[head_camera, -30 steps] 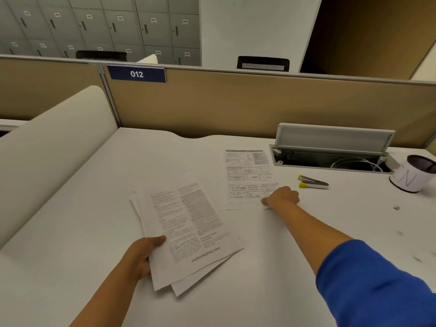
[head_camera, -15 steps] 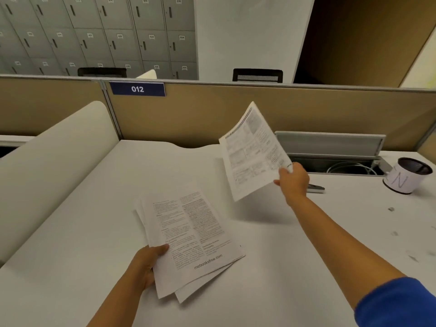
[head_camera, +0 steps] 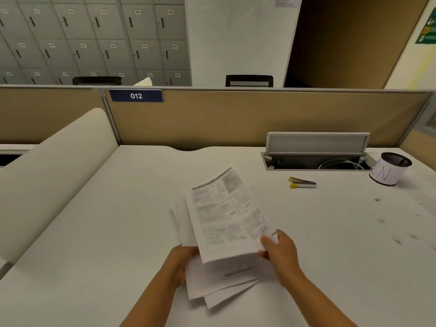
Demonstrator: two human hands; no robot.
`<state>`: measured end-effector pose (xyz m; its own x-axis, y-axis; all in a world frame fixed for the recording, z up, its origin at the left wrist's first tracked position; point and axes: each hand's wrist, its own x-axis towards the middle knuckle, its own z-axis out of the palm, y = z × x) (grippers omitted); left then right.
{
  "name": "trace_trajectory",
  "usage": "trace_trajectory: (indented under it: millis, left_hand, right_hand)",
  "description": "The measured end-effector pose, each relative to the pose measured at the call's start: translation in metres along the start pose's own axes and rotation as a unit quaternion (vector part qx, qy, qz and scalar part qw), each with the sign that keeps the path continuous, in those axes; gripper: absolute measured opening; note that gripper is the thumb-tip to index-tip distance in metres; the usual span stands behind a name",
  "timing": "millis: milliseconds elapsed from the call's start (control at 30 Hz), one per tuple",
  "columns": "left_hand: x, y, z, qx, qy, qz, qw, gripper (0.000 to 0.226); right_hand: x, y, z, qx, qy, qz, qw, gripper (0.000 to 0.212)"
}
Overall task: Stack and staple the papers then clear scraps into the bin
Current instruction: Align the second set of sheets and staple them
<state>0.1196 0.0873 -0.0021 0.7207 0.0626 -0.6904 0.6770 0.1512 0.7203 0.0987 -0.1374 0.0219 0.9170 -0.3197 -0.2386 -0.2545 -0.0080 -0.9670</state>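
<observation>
Two hands low over desk [head_camera: 94,232], left hand [head_camera: 182,260] gripping paper stack [head_camera: 212,277], right hand [head_camera: 279,250] pinching top sheet [head_camera: 224,213]

White desk [head_camera: 99,232] bounded by tan partition panels [head_camera: 212,119] labelled 012; grey lockers [head_camera: 94,38] and white wall [head_camera: 236,38] stand behind.

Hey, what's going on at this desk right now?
A person is gathering printed papers into one stack on the white desk. The left hand holds the stack's near left edge, and the right hand has a grip on the top sheet's near right corner. The sheets are not squared up. The stapler lies untouched, and small scraps sit near the bin.
</observation>
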Motion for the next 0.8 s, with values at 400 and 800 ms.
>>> trace_trajectory:
  millis: [400, 800]
  left_hand:
    - [-0.001, -0.010, 0.012, -0.083, -0.042, 0.042, 0.995, 0.033]
    - [-0.034, -0.007, 0.048, -0.065, 0.008, 0.239, 0.969, 0.034]
  right_hand:
    - [-0.028, 0.031, -0.010, -0.163, -0.035, 0.016, 0.986, 0.017]
    - [-0.045, 0.018, -0.016, 0.174, -0.005, 0.184, 0.967, 0.065]
